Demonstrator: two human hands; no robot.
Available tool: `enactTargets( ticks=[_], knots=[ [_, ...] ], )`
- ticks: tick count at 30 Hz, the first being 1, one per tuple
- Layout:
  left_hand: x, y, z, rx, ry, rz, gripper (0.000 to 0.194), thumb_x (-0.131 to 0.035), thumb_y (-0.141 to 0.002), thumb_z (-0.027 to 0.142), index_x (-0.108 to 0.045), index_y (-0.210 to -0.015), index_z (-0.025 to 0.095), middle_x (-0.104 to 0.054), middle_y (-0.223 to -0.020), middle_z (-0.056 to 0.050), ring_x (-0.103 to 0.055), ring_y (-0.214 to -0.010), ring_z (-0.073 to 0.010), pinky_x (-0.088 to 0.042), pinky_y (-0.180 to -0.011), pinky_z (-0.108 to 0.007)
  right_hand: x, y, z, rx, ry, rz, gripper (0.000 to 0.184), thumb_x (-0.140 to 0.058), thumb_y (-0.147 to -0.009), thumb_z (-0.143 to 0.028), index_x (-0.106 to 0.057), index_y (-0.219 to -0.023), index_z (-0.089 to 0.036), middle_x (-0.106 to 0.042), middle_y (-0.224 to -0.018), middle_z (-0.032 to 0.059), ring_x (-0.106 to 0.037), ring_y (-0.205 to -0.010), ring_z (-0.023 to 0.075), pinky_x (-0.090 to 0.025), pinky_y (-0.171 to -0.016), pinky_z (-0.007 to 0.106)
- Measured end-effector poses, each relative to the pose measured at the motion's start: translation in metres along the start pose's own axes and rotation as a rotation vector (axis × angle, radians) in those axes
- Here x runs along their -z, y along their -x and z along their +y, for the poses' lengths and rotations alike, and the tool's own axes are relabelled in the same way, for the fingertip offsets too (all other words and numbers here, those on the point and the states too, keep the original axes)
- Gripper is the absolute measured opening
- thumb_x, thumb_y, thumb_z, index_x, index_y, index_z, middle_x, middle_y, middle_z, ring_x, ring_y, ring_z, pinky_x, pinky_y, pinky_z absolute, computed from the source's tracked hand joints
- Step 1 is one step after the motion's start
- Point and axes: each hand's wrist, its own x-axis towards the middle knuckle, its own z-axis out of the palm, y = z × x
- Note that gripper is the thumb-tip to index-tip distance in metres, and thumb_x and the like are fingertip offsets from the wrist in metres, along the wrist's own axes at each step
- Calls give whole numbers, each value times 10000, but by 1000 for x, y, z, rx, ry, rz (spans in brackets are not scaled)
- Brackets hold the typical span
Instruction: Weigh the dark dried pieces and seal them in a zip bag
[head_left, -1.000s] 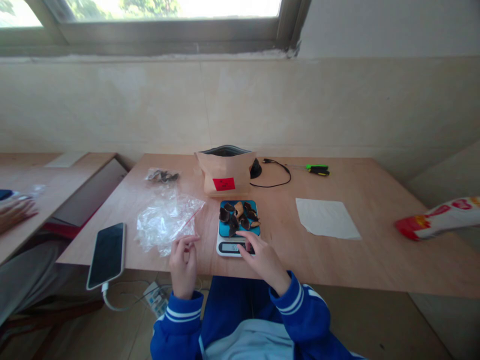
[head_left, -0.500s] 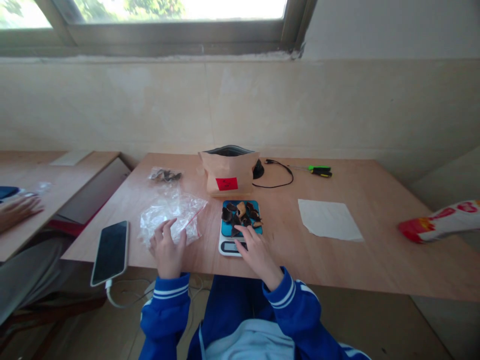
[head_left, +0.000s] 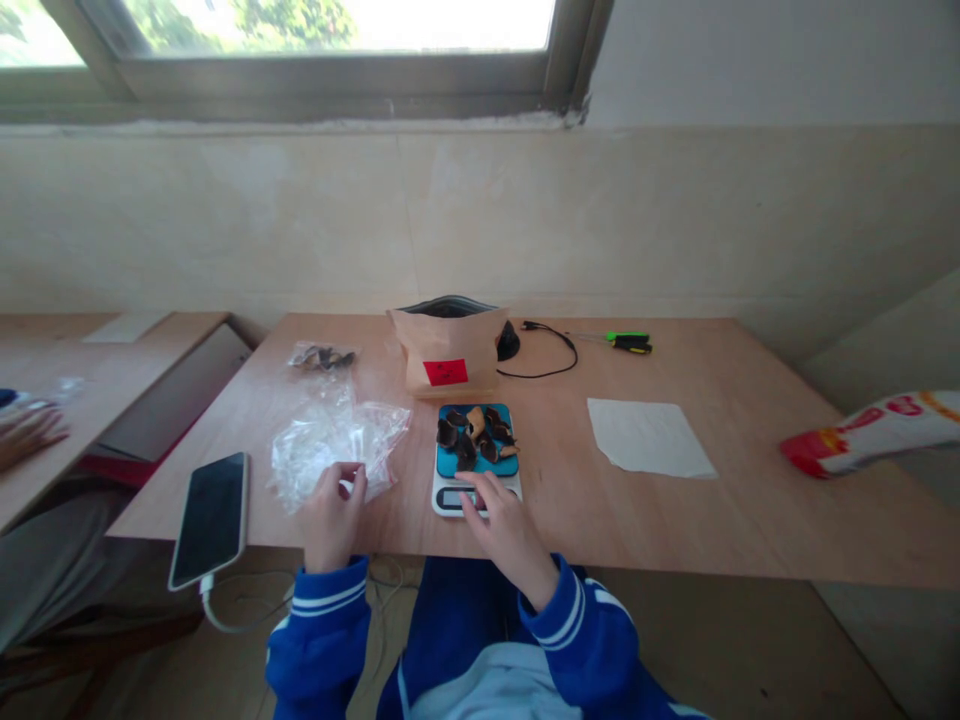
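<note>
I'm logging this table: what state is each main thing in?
Scale: loaded, readout illegible
Dried pieces: curled, on scale
Paper bag: upright, open
Clear plastic: crumpled
Phone: screen dark, plugged in
White sheet: flat
Black cable: curved
Screwdrivers: lying down
Left hand: fingers curled
Right hand: fingers partly spread

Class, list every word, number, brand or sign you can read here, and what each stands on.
No text reads clearly.
Red label on the brown bag: dark marks, too small to read.
Red-and-white packet: printing too blurred.
Scale display: no digits legible.

Scale display (head_left: 451, 498) unreadable, red-tipped packet (head_left: 877, 432) cut off
</note>
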Motion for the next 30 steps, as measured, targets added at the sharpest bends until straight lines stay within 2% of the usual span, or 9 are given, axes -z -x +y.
enactTargets(
  ticks=[4,8,11,15,21,23,26,28,30],
  knots=[
    [12,18,28,-122,86,-36,238,-525,-838,415,-602,-783,197,-577,-611,23,-531,-517,-125,-420,-567,-251,-2,1,-18,-10,-247,-43,304,-424,-966,-312,-553,-1211,-189,-639,-971,66,-636,-883,179,-518,-797,305],
    [22,31,59,-279,152,-2,206,-541,-872,376,-600,-786,199,-545,-580,38,-531,-503,-104,-435,-546,-221,-6,-14,-32,-134,-440,-40,357,-435,-949,-428,-498,-1194,-176,-602,-858,26,-598,-694,140,-482,-643,254],
    [27,37,77,-380,183,27,150,-561,-878,316,-603,-795,197,-573,-617,30,-552,-524,-92,-451,-553,-203,-2,-31,-41,-176,-507,-36,364,-444,-930,-481,-488,-1127,-178,-589,-825,7,-535,-593,116,-443,-590,245],
    [29,44,86,-465,229,31,116,-569,-878,265,-602,-792,195,-587,-649,26,-559,-546,-84,-462,-573,-192,6,-47,-48,-81,-448,-36,228,-465,-919,-417,-520,-915,-197,-575,-757,-11,-513,-602,114,-395,-582,227],
    [37,42,74,-173,166,465,146,-638,-807,236,-538,-713,186,-538,-600,47,-521,-530,-99,-433,-562,-226,24,-56,-34,-44,-290,47,202,-376,-916,-295,-424,-739,-212,-501,-635,-20,-497,-582,132,-330,-572,236],
    [44,37,73,-228,166,389,129,-614,-815,245,-536,-730,187,-563,-674,21,-557,-608,-126,-458,-608,-252,35,-60,-31,14,-291,29,210,-369,-915,-284,-400,-719,-215,-474,-615,-31,-484,-578,127,-317,-567,232],
    [54,29,77,-403,210,188,151,-578,-840,293,-592,-946,186,-611,-1064,-86,-587,-1022,-232,-485,-883,-366,54,-68,-31,88,-281,-54,232,-355,-912,-266,-388,-689,-212,-414,-588,-48,-430,-555,111,-286,-550,230],
    [60,25,80,-453,265,128,313,-535,-871,318,-571,-1160,203,-519,-1307,-114,-475,-1241,-270,-408,-1033,-428,65,-74,-33,155,-251,-196,257,-366,-893,-230,-365,-638,-206,-381,-578,-54,-386,-548,96,-260,-546,233],
    [63,21,82,-475,308,78,417,-524,-881,322,-522,-1289,237,-458,-1412,-95,-416,-1317,-272,-344,-1098,-448,73,-77,-36,221,-190,-365,272,-404,-849,-180,-331,-588,-198,-347,-561,-60,-343,-541,83,-235,-542,240]
  ],
)
